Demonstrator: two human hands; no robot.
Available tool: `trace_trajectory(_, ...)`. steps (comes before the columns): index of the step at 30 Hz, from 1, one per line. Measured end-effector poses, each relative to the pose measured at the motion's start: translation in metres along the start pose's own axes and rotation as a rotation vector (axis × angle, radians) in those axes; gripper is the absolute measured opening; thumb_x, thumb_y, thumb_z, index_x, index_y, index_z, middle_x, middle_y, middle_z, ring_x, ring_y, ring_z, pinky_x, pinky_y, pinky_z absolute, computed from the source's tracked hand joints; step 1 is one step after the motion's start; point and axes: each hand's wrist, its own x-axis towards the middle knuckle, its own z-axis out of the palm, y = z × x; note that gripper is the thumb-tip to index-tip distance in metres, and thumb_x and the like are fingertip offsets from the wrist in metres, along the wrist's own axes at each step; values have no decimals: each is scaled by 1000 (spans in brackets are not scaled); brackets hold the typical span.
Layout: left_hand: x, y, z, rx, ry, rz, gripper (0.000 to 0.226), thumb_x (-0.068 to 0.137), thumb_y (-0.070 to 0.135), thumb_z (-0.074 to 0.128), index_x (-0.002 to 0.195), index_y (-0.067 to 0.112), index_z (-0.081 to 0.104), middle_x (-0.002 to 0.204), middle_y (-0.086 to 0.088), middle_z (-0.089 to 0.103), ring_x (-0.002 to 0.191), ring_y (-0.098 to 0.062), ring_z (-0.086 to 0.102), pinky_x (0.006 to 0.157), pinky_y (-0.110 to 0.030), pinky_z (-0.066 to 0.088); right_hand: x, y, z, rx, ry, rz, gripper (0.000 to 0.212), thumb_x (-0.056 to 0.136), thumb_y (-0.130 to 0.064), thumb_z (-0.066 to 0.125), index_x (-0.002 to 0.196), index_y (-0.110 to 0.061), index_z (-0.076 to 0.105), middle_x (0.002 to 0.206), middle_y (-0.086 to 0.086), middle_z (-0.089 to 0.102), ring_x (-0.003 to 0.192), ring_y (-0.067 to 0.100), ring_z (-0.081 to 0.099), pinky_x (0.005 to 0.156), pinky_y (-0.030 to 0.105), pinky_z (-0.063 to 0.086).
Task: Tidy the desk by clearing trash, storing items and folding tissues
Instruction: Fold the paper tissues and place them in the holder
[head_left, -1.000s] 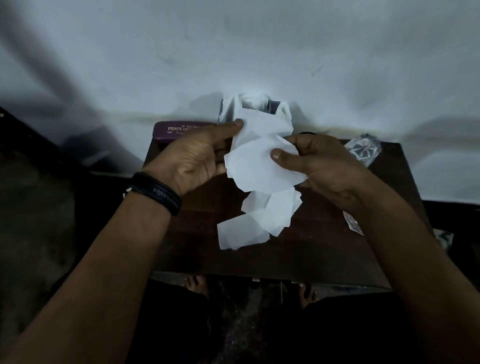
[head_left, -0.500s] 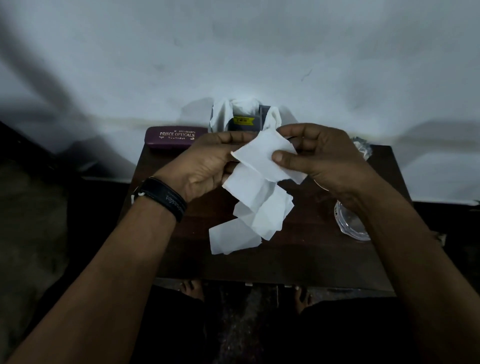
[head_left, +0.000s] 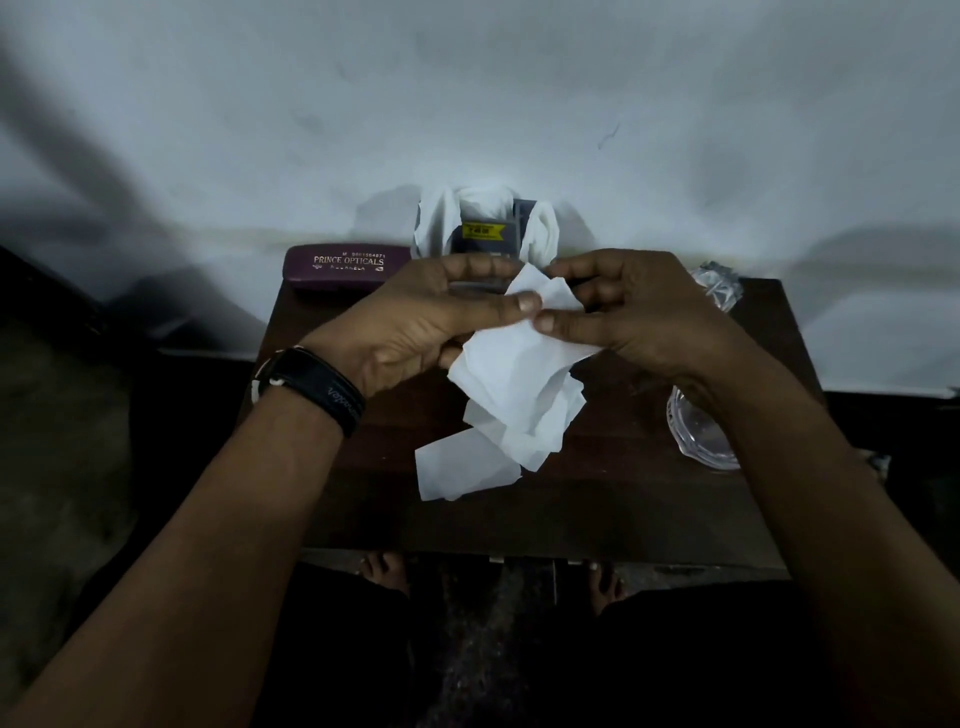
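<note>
A purple glasses case (head_left: 340, 270) lies at the back left of the desk (head_left: 597, 509). The left hand (head_left: 415, 327) and the right hand (head_left: 634, 312) each pinch the top of a crumpled white tissue (head_left: 514, 384) above the desk's middle. A glass dish (head_left: 701, 434) sits to the right.

Desk (head_left: 363, 493) room left (glass dish (head_left: 693, 431) right)

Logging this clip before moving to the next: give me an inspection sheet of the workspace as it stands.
Surface: dark wooden desk, back edge at the white wall.
Job's things: crumpled white tissue, held above the desk, lower end hanging.
Clutter: maroon spectacle case back left; yellow-labelled box in white wrapping back centre; clear wrapper back right; glass dish at right.
Grippers: left hand and right hand both pinch the tissue's top.
Cables: nothing seen.
Surroundings: white wall; bare feet below the desk.
</note>
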Motion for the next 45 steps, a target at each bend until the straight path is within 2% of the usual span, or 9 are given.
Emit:
trace_trajectory(11,0,-5,-10,374,116,127,48,79,12,87,124,13,71,111,2,79,100,-9,76,83,-21,60,2,-6,14,29,54,-21,42,77,-29,88,114,-19,73,97,0,78,88,8,75,79,22,60)
trace_trajectory(17,2,-5,-48,417,545,131,51,79,18,87,126,8,70,118,-3,72,100,-14,69,80,-18,56,2,26,9,-747,-149,116,58,75,-46,86,124,-22,64,101,-9,62,101,16,65,81,28,46)
trace_trajectory(21,2,-13,-52,468,493,52,53,80,16,86,130,10,68,122,-4,70,111,-21,66,96,-36,56,2,38,31,-779,-199,100,72,79,-47,82,138,-17,55,123,3,62,114,23,59,95,39,51)
trace_trajectory(25,4,-15,-47,484,476,59,38,82,16,85,116,18,70,105,4,69,92,-11,66,86,-28,55,6,38,35,-772,-72,53,48,83,-28,81,125,-12,65,108,4,67,107,25,65,88,38,54)
trace_trajectory(29,6,-16,-48,507,470,55,31,84,17,83,112,19,70,90,12,66,77,2,60,64,-16,49,8,15,27,-514,-44,111,37,84,-24,83,118,-15,71,92,-4,68,87,12,69,75,27,56)
trace_trajectory(32,5,-16,-47,490,469,71,27,86,18,81,110,19,70,89,12,66,75,3,59,60,-11,50,-3,-6,19,81,15,44,42,86,-9,79,126,-9,67,111,18,70,90,19,75,72,31,64)
trace_trajectory(36,4,-14,-36,256,381,91,32,85,8,81,116,5,73,107,-5,78,96,-16,76,85,-25,62,-13,-21,20,751,-163,-114,46,85,-2,68,131,-11,63,114,17,64,98,19,70,76,32,60)
trace_trajectory(42,7,-12,-17,-60,159,70,54,75,-10,70,127,0,66,118,-19,74,104,-28,74,90,-40,62,-2,-17,28,534,-73,34,45,82,-5,78,124,-16,68,83,-5,70,71,12,66,65,27,56)
trace_trajectory(45,11,-12,-18,-159,132,65,58,75,-13,63,132,-1,62,125,-22,70,109,-33,71,89,-41,61,-1,-13,26,454,-37,53,36,85,0,76,117,-18,73,106,13,75,85,20,67,75,31,59)
